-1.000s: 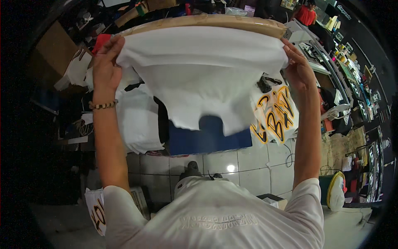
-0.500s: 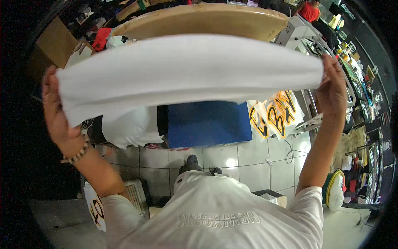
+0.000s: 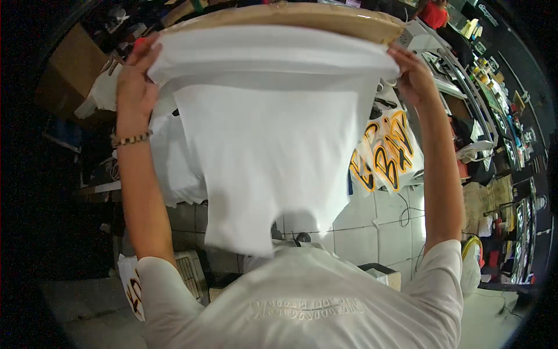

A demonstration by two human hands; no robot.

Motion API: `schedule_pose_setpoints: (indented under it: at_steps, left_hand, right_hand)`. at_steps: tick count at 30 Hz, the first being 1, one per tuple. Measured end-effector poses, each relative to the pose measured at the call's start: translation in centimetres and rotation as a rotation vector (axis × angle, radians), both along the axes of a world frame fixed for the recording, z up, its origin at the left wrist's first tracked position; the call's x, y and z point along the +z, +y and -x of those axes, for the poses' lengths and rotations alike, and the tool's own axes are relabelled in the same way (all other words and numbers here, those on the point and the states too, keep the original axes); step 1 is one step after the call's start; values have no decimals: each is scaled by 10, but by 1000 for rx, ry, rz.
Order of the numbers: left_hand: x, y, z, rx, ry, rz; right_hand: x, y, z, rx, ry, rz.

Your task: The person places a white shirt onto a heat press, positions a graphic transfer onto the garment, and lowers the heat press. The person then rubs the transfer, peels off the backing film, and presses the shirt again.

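Observation:
A white piece of fabric, perhaps a garment [image 3: 267, 134], is held up wide in front of me, its upper band stretched across and its lower part hanging toward my body. My left hand [image 3: 138, 75], with a beaded bracelet on the wrist, grips its upper left corner. My right hand [image 3: 411, 74] grips the upper right corner. The fabric hides most of the blue surface behind it. White printed pieces with orange and black lettering [image 3: 383, 154] lie right of it, and white cloth [image 3: 174, 163] lies left.
A long cardboard-brown piece [image 3: 279, 13] spans the back. A grey machine [image 3: 414, 35] and cluttered shelves [image 3: 500, 116] line the right, with a person in red [image 3: 433, 14] at upper right. A brown box [image 3: 75, 64] is at left; a tiled floor [image 3: 372, 215] shows below.
Half a second ago my hands were wider apart and lower; now they are higher and closer together. The fabric's lower part has dropped open, covering the blue surface.

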State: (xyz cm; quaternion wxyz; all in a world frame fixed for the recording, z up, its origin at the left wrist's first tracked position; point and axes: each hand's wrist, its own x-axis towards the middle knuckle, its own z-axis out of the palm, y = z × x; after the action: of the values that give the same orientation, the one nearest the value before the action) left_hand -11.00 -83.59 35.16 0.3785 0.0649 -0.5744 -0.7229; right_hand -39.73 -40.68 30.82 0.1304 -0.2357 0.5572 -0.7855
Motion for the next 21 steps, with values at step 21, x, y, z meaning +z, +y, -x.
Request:
schedule_pose_setpoints:
  at_steps: [21]
  left_hand:
    - [-321,106,-152,21,-401,-343]
  right_hand:
    - [-277,83,-158,-143,-400,-143]
